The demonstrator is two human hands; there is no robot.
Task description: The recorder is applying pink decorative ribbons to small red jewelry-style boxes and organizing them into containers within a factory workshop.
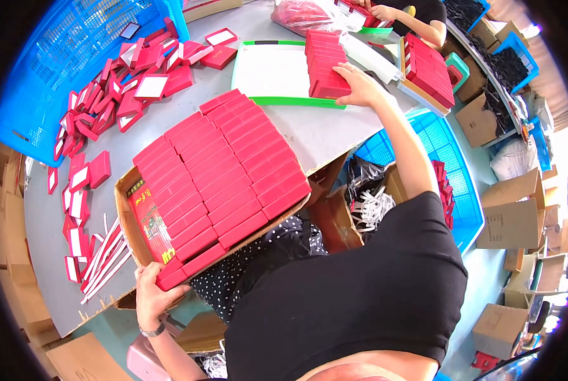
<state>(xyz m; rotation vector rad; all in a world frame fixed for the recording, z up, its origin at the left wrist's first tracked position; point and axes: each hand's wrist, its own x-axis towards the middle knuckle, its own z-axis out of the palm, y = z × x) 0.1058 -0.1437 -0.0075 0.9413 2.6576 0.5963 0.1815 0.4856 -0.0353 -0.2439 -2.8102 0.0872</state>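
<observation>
The boxes (203, 166) look like smooth, fairly matt card, and the carton (132, 222) is dull cardboard with a rough edge. The table (49, 260) is smooth with a faint sheen, the blue crate (33, 95) latticed plastic, the bag (300, 15) thin glossy film. The shirt (341, 273) is matt cloth, the wristband (152, 331) shiny metal.

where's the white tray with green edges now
In the head view, the white tray lies at top centre on the grey table, beyond the carton of red boxes; the right hand touches the red row at its right end.
</observation>
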